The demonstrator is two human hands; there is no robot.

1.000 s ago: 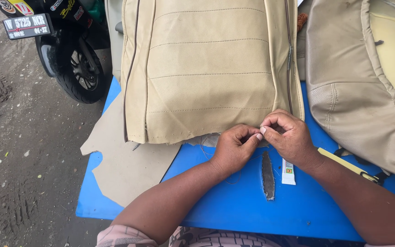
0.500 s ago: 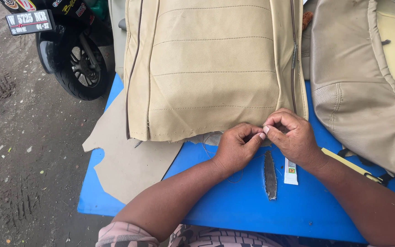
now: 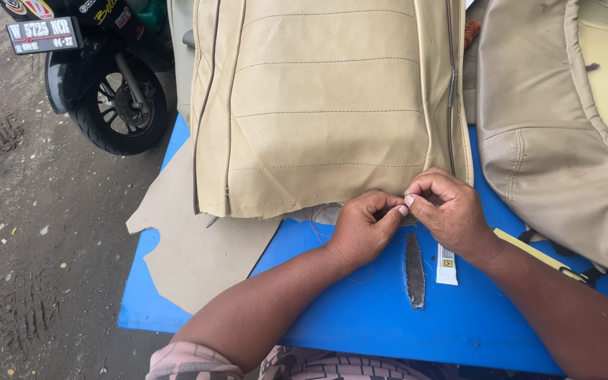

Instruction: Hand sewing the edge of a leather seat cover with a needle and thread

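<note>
A tan stitched seat cover (image 3: 325, 105) lies on a blue table (image 3: 459, 317). My left hand (image 3: 364, 229) and my right hand (image 3: 448, 211) meet at the cover's near hem, fingertips pinched together on its edge. A thin thread loops down from the hem past my left wrist. What sits between the fingertips is too small to make out. A dark narrow strip (image 3: 414, 271) and a small white tube (image 3: 447, 264) lie on the table just below my hands.
A loose tan offcut (image 3: 198, 246) hangs over the table's left edge. A second tan seat piece (image 3: 557, 141) lies at the right. A yellow-handled tool (image 3: 536, 253) rests near my right forearm. A motorbike's rear wheel (image 3: 117, 105) stands on dirt ground at far left.
Both hands stay pinched at the hem with only slight finger shifts. The view has drifted a little.
</note>
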